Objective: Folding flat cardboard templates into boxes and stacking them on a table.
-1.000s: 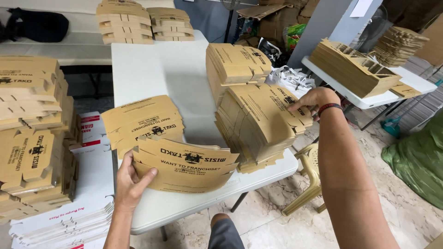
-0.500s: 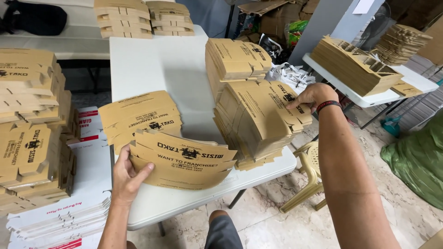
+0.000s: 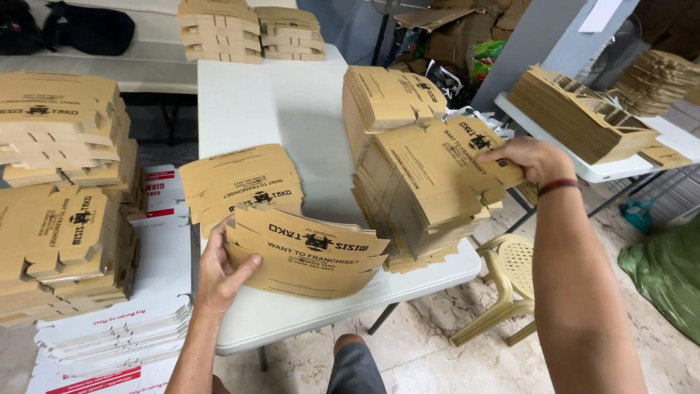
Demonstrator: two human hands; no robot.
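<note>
The flat brown cardboard box blanks (image 3: 306,252), printed in black, lie in a small bundle at the near edge of the white tabletop (image 3: 292,102); the left hand (image 3: 219,273) grips their left end with thumb on top. The right hand (image 3: 536,160) is closed on the top sheet of the tall stack of blanks (image 3: 430,190) just beside them. Compared with half a second ago, both hands keep nearly the same places, and the matte, notched sheets have not shifted.

White table (image 3: 292,102): approx. five flat-box stacks (image 3: 430,190).
</note>
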